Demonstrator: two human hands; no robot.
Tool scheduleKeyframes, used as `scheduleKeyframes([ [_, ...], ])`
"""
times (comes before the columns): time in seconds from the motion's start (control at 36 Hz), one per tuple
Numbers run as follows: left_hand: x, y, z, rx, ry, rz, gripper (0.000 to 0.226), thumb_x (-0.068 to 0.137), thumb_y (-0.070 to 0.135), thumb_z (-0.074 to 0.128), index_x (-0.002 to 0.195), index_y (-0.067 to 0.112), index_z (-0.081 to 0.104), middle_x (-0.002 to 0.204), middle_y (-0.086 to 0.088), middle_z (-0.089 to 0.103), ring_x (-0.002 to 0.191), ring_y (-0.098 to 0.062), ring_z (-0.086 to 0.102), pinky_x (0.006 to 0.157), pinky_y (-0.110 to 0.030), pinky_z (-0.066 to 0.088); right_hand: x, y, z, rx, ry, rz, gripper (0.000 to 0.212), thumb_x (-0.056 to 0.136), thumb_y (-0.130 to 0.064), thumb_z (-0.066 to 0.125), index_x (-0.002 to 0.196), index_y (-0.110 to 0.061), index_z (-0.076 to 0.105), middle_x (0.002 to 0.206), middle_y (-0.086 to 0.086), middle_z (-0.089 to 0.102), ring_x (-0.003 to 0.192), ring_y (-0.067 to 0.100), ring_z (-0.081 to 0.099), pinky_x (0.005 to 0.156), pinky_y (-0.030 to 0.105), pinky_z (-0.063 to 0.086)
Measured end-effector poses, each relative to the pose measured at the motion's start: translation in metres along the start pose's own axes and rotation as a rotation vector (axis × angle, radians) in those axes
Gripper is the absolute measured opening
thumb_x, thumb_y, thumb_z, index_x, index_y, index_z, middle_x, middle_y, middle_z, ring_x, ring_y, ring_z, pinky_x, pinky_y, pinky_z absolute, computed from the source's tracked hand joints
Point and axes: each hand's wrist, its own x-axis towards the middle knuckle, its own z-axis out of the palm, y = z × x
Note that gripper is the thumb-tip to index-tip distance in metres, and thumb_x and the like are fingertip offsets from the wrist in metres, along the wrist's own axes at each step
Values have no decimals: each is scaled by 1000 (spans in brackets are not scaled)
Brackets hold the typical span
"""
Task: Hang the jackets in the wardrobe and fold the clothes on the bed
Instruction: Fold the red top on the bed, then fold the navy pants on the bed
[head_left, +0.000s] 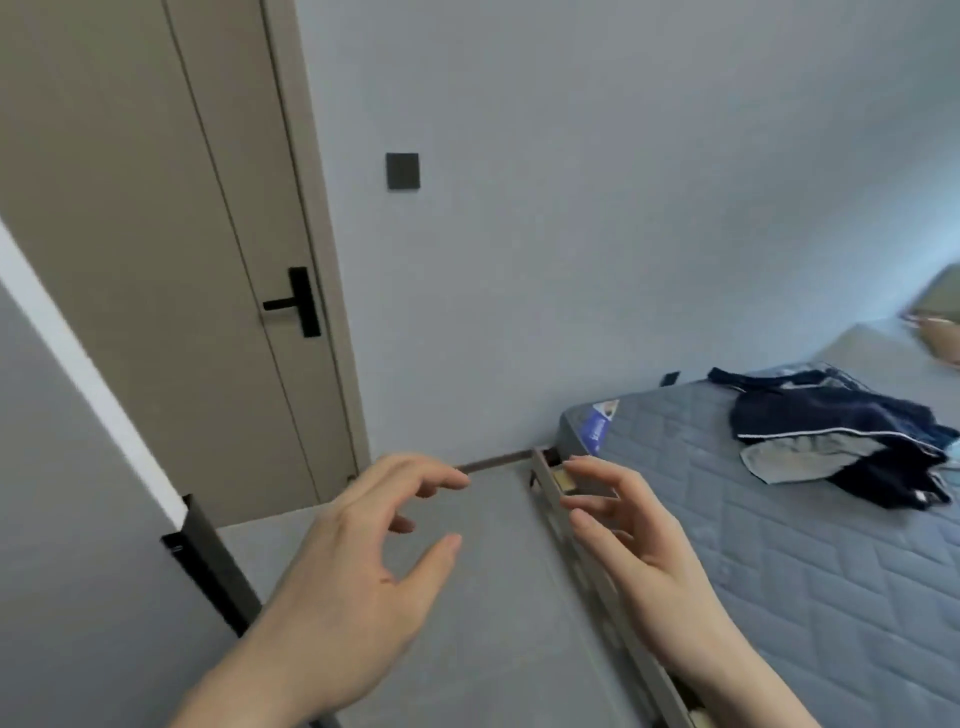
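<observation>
At the far left a grey panel with a white edge (78, 374) slants down across the view, and a dark metal bracket or rail (208, 561) runs along its lower end. Behind it stands a closed beige door (156, 249) with a black lever handle on a black lock plate (298, 304). On the pale grey wall just right of the door frame sits a dark square switch plate (402, 171).

Low in the middle, the left hand (358, 587) is raised over the grey floor (493, 597), palm turned inward, fingers loosely curved and spread, with nothing in them. Facing it, a little apart, the right hand (628, 535) is lifted the same way, its fingers relaxed and slightly bent, and it holds nothing either. It hangs in front of the pale bed-frame rail (550, 493) that runs along the mattress edge.

To the right lies the blue-grey quilted mattress (753, 545), bare of sheets, with a blue-and-white label (600, 423) at its near corner. The heap of navy and light grey clothes with white piping (831, 436) lies crumpled and unfolded on the mattress towards its far right side, well away from both hands. At the frame's right edge something tan shows blurred, too unclear to name.
</observation>
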Motion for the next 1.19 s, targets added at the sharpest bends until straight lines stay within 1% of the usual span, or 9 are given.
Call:
scheduleKeyframes([
  [0.08, 35, 3, 38, -26, -109, 49, 32, 93, 30, 68, 117, 48, 58, 131, 31, 52, 123, 6, 49, 75, -10, 50, -3, 9, -33, -9, 98, 78, 38, 97, -17, 65, 122, -45, 63, 123, -16, 64, 111, 6, 66, 86, 18, 52],
  [0.19, 82, 9, 88, -57, -215, 77, 29, 94, 29, 67, 114, 48, 58, 128, 33, 51, 124, 8, 48, 77, -15, 49, 3, 26, -77, -19, 181, 133, 36, 97, -18, 65, 117, -48, 63, 121, -21, 63, 111, -2, 63, 80, 9, 48],
  [0.31, 125, 17, 135, -78, -264, 108, 28, 93, 26, 68, 112, 45, 60, 126, 33, 50, 123, 10, 48, 82, -15, 45, 23, 53, -123, -23, 256, 159, 34, 96, -17, 67, 123, -39, 63, 122, -21, 63, 111, -2, 64, 79, 9, 49],
  [0.42, 171, 22, 179, -74, -287, 106, 29, 93, 24, 67, 113, 44, 60, 126, 34, 49, 123, 10, 47, 88, -16, 44, 53, 83, -167, -39, 273, 187, 34, 96, -21, 67, 122, -43, 62, 126, -24, 59, 112, -4, 62, 80, 11, 50],
  [0.81, 311, 25, 304, -82, -345, 78, 42, 88, 13, 67, 110, 48, 60, 124, 32, 50, 120, 7, 50, 87, -14, 43, 170, 159, -298, -123, 245, 214, 34, 96, -23, 66, 120, -46, 59, 130, -28, 53, 112, -5, 60, 79, 14, 51],
  [0.86, 332, 23, 319, -91, -363, 76, 46, 87, 9, 65, 110, 48, 60, 125, 31, 50, 120, 7, 50, 86, -15, 44, 182, 170, -308, -116, 265, 237, 35, 96, -23, 67, 120, -47, 59, 128, -23, 56, 107, -3, 62, 75, 14, 50],
  [0.94, 366, 18, 342, -95, -403, 80, 47, 85, 8, 61, 113, 46, 60, 127, 30, 50, 120, 8, 50, 86, -19, 50, 199, 187, -322, -89, 308, 284, 36, 95, -23, 69, 119, -47, 61, 122, -14, 61, 88, -5, 65, 64, 11, 47],
  [1.06, 415, 6, 371, -109, -456, 103, 47, 85, 6, 59, 114, 43, 61, 126, 31, 50, 120, 9, 50, 88, -17, 48, 230, 212, -338, -96, 368, 323, 35, 95, -22, 69, 120, -44, 61, 122, -13, 60, 83, -6, 63, 62, 11, 46],
  [1.19, 477, -21, 400, -101, -541, 125, 43, 87, 12, 60, 116, 44, 59, 126, 32, 47, 119, 8, 49, 85, -14, 47, 280, 240, -346, -134, 407, 348, 33, 95, -23, 69, 120, -43, 61, 127, -24, 55, 105, -7, 62, 78, 10, 48],
])
